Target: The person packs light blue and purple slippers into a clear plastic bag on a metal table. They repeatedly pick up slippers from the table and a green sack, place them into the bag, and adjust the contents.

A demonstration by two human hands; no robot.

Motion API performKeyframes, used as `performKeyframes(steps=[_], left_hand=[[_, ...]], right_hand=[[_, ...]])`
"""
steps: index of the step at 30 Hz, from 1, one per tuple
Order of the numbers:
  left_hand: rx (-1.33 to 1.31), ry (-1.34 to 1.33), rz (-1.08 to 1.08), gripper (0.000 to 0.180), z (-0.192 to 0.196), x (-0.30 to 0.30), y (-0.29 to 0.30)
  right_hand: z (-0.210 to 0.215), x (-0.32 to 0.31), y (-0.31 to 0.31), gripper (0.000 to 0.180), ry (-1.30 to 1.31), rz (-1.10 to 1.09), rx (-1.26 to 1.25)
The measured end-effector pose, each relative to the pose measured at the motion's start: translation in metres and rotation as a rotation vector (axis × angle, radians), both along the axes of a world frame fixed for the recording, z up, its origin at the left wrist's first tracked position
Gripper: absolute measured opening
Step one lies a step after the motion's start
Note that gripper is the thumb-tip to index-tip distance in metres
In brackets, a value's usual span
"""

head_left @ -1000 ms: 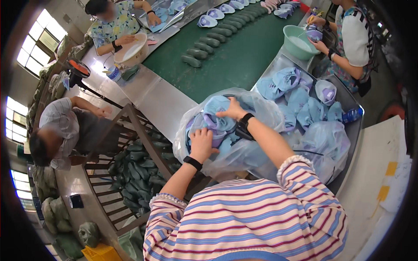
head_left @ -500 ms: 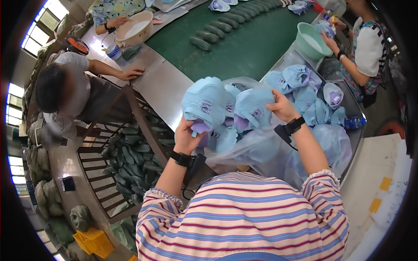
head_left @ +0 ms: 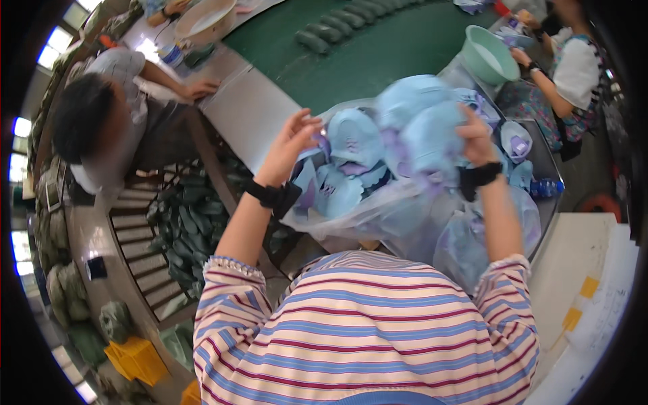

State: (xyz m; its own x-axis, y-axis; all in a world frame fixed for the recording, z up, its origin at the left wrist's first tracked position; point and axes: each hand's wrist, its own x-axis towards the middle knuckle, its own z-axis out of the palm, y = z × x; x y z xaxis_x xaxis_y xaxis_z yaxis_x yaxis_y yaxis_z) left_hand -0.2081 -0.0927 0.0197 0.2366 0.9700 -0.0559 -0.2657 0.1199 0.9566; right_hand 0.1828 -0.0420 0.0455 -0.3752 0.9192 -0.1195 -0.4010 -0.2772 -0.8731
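My right hand [head_left: 478, 140] grips two light-blue shoe uppers [head_left: 435, 135], one lying over the other, smeared by motion above the bag. My left hand [head_left: 291, 145] holds nothing. Its fingers are apart beside the left rim of a clear plastic bag [head_left: 358, 219]. Inside the bag lie more light-blue uppers with purple lining, among them a laced upper [head_left: 354, 142] facing up and another [head_left: 337, 191] below it. A dark band with a small box sits on each of my wrists.
Right of the bag are more uppers [head_left: 516, 142] and a blue-capped bottle [head_left: 547, 189]. Dark green shoe lasts line the green table [head_left: 283, 81] and fill a slatted crate [head_left: 145, 270]. One person sits at left; another works at right by a green basin [head_left: 487, 57].
My left hand has let go of the upper it held. That upper is now with the other in my right hand, farther right. The view has shifted slightly.
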Motion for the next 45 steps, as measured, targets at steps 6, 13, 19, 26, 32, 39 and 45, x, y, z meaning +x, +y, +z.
performKeyframes(steps=[6,13,19,26,32,39,45], left_hand=[[-0.048,0.157,0.033,0.032,0.006,-0.057,-0.043],[-0.006,0.314,-0.107,0.034,-0.006,-0.047,-0.037],[-0.002,0.429,-0.251,0.045,-0.007,-0.012,0.004],[0.091,1.287,-0.21,0.084,-0.077,0.053,0.082],[0.283,0.64,-0.368,0.042,-0.045,0.084,0.06],[0.205,0.205,-0.253,0.01,0.023,0.091,0.09],[0.47,1.266,-0.234,0.047,-0.049,0.06,0.091]], right_hand=[[0.001,0.181,-0.016,0.053,-0.269,-0.364,-0.082],[0.0,0.211,-0.007,0.052,-0.642,-0.398,-0.114],[0.058,0.135,-0.023,0.048,-0.445,-0.31,0.073],[0.056,0.009,-0.048,0.053,-0.347,0.075,0.092],[0.031,-0.037,-0.042,0.052,-0.6,0.27,0.418],[0.041,-0.018,-0.034,0.045,-0.624,0.134,0.221],[0.076,0.117,-0.056,0.052,-0.368,-0.12,-0.074]])
